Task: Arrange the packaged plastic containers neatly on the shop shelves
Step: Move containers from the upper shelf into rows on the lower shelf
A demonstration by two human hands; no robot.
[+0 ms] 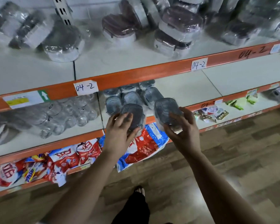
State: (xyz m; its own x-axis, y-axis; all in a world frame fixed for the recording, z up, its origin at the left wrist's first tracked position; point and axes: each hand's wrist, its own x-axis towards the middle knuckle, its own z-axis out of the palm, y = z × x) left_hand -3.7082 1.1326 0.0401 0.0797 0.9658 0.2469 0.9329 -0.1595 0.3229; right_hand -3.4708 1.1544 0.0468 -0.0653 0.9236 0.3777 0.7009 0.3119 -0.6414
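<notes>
head view, left hand (120, 135) holding wrapped grey container (134, 112), right hand (184, 133) gripping second container (166, 109), before middle shelf (192, 88)

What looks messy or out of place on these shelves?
The wrapped containers on the top shelf lie tumbled at mixed angles, not in rows. A red and blue packet below hangs over its shelf edge.

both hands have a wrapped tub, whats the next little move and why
Probably set the left container, gripped by the left hand, down on the middle shelf just in front of the matching grey-lidded group. It already sits at the shelf edge beside them. The right hand holds the right container, which could follow into the bare space alongside.
</notes>
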